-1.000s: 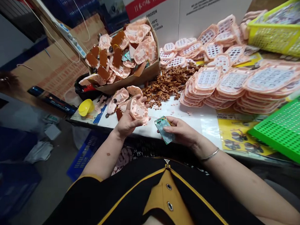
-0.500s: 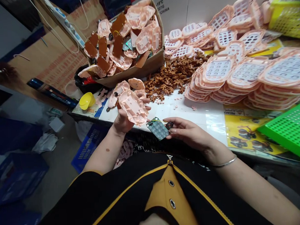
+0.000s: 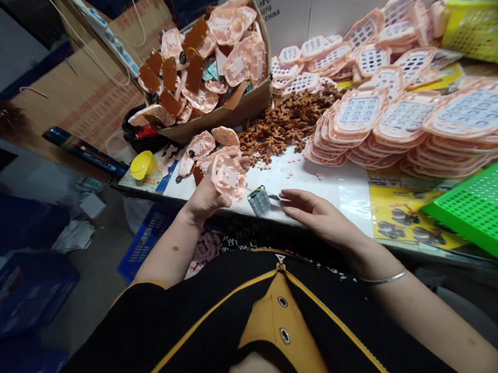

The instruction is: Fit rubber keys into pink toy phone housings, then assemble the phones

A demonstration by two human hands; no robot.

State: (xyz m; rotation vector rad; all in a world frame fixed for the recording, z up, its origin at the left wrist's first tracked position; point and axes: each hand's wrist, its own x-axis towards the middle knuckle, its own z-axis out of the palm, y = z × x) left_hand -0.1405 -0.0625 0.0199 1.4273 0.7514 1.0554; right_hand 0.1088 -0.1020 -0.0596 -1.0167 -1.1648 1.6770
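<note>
My left hand (image 3: 210,198) is closed around a pale pink plastic shell (image 3: 229,177), its hollow inner side with moulded posts facing up. Thin wires run from the shell to a small green circuit board (image 3: 259,201) with a grey keypad face, hanging tilted over the table's front edge. Beside the board is a small dark round part (image 3: 273,197), seen nearly edge-on and blurred. My right hand (image 3: 311,210) is just right of that part, thumb and fingers apart, with nothing between them. More pink shells (image 3: 201,144) lie behind my left hand.
A cardboard box (image 3: 229,115) heaped with pink shells and brown boards stands behind. Small brown pieces (image 3: 287,121) are piled beside it. Stacked pink keypad panels (image 3: 345,127), a green perforated tray (image 3: 476,204) and a yellow basket (image 3: 473,34) are rightward. A yellow cup (image 3: 143,165) sits left.
My right hand has let go of the small dark round part and shifted slightly right. The pink shell has tilted and moved a little right, and the circuit board has swung up and away.
</note>
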